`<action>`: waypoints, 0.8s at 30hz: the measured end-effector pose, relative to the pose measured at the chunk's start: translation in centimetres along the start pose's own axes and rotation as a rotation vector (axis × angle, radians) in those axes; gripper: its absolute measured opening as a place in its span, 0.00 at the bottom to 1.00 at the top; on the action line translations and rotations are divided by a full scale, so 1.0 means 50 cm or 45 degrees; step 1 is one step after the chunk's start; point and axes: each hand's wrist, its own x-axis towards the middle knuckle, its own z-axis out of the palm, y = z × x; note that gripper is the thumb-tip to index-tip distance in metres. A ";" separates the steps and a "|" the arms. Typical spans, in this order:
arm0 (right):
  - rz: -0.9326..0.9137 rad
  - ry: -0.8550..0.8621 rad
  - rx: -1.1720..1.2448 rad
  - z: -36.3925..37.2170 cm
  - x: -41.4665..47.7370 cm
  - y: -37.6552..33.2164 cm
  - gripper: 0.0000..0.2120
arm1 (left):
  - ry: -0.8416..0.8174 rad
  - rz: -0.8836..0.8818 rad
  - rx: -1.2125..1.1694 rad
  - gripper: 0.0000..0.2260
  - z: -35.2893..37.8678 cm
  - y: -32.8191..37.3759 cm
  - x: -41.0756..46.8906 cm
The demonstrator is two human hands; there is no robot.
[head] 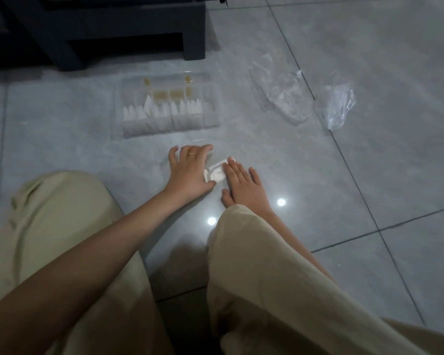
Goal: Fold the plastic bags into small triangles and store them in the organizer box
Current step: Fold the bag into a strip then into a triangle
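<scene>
Progress is looking well past the start but short of the end. Organizer box (169, 129) is sitting open on the tiled floor (369, 175), in front of a dark piece of furniture (100, 34), and several of its compartments are already holding white folded triangles (162, 110) standing on edge; the exact count is too blurred to tell. Nearer the person, a partly folded bag (214, 172) is lying flat on the floor between the two hands, looking like a short whitish strip and not yet a finished triangle. Left hand (190, 170) is resting palm down with fingers spread, its thumb side touching the strip's near-left end. Right hand (241, 183) is lying flat with fingers straight and close together, fingertips pressing on the strip's right end. Neither hand is pinching anything. Judging from this, the person is flattening or creasing the strip before the next fold. Off to the right, well apart from the box, two loose clear bags (285, 98) and (336, 106) are lying crumpled and unfolded. Work left, as far as can be seen: finishing this bag, placing it in the box, then folding and storing those two.
</scene>
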 end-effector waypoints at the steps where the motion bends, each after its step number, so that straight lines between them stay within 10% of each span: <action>1: -0.003 -0.006 0.001 -0.001 0.000 0.001 0.30 | -0.053 0.105 0.056 0.34 -0.006 0.001 -0.002; 5: -0.023 0.002 0.008 0.000 -0.002 0.004 0.30 | -0.538 0.514 0.659 0.40 -0.025 -0.008 -0.032; 9: -0.013 0.029 0.069 -0.002 0.000 0.002 0.30 | -0.788 0.397 0.766 0.41 -0.051 -0.051 -0.077; 15: 0.188 0.354 0.332 -0.031 0.037 -0.030 0.15 | -0.711 0.466 0.817 0.40 -0.071 -0.055 -0.087; 20: 0.391 0.210 0.303 -0.066 0.094 -0.034 0.11 | -0.349 0.543 0.557 0.37 -0.052 -0.044 -0.082; 24: 0.581 0.018 0.246 -0.095 0.126 -0.030 0.15 | -0.648 0.374 0.677 0.40 -0.043 -0.043 -0.074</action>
